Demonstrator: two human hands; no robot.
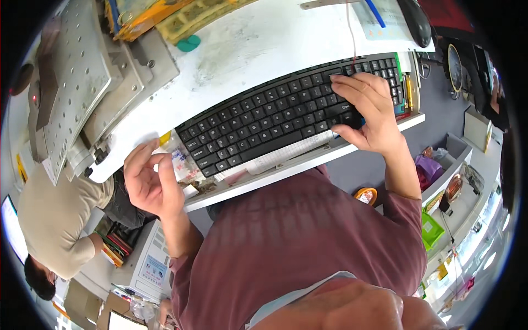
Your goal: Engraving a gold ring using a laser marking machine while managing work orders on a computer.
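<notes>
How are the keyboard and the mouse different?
The keyboard is long and flat; the mouse is small and rounded. The keyboard has rows of keys; the mouse shows none. The right hand is over the keyboard; no hand is on the mouse. Both are black.

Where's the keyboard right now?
Middle of the head view: the keyboard lies along the white desk's near side, right hand over its right part, left hand just off its left end.

black keyboard (275, 115), white tabletop (247, 63), maroon shirt (302, 231), green basket (432, 230), purple bag (427, 169)
</notes>
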